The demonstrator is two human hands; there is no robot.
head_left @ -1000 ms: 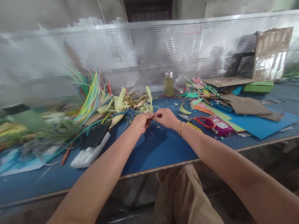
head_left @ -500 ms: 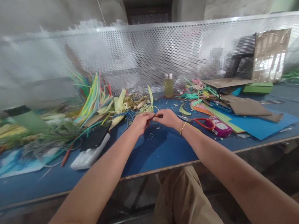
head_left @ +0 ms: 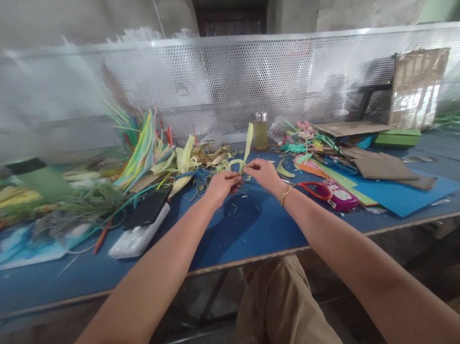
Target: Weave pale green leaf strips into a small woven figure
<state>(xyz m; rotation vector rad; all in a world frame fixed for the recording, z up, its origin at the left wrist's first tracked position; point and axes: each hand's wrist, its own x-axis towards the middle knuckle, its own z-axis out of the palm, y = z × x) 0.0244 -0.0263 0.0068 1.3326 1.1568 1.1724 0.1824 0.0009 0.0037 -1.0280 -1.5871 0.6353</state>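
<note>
The right hand pinches a pale green strip rising at twelve o'clock from its fingertips. The left hand curls at eight o'clock; what it grips, if anything, I cannot tell. A light, steady pinch should spare the strip creases.

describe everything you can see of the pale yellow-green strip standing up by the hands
The long, narrow, pale yellow-green strip looks like plant husk or paper. It stands nearly upright above the flat blue tabletop, a similar-coloured loop curling left near its base. Its lower end meets the bare right hand; whether the bare left hand touches it is unclear.
</note>
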